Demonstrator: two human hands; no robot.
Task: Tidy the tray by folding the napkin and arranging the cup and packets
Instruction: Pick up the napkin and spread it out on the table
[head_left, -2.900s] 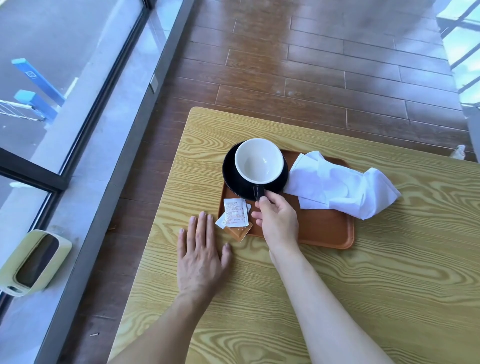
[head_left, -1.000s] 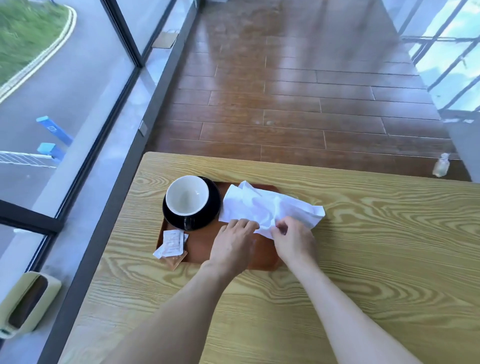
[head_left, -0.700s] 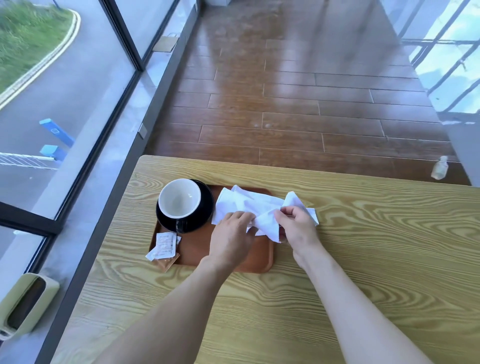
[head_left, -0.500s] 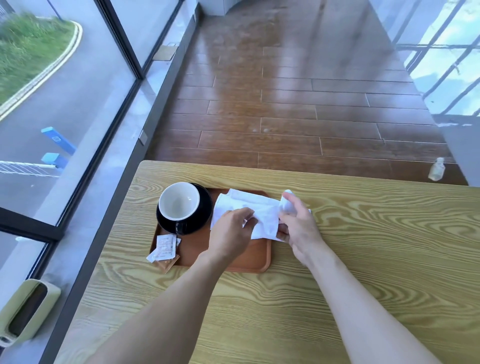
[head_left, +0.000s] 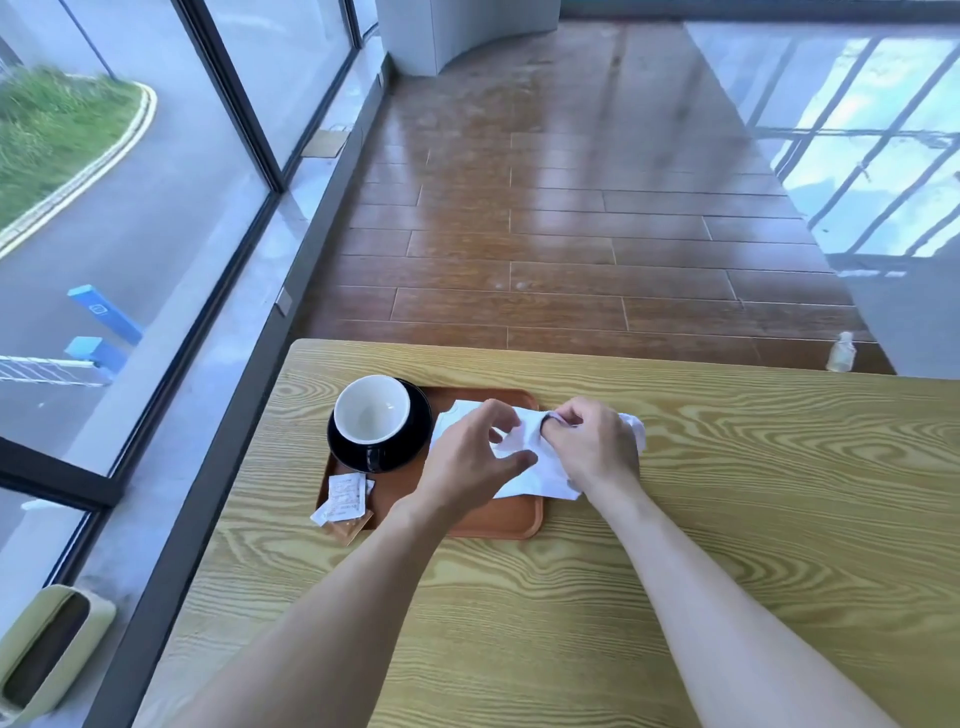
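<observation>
A brown tray (head_left: 498, 522) lies on the wooden table. A white cup (head_left: 371, 410) stands on a black saucer (head_left: 410, 449) at the tray's left end. Two white packets (head_left: 345, 496) and a brown one (head_left: 347, 529) lie over the tray's front left corner. The white napkin (head_left: 540, 475) is bunched on the tray's right side, hanging past its edge. My right hand (head_left: 589, 447) pinches the napkin's top fold. My left hand (head_left: 470, 462) rests over the napkin's left part, fingers spread, thumb touching the cloth.
The table (head_left: 727, 519) runs wide to the right and front. Its left edge sits close to a glass wall with a dark frame (head_left: 208, 467). A small bottle (head_left: 840, 352) stands on the floor past the far edge. A green bin (head_left: 47, 639) sits low left.
My right hand left the cup and my left hand left the table; both went to the napkin and gathered it from a spread, crumpled shape into a tighter bunch. The camera tilted up.
</observation>
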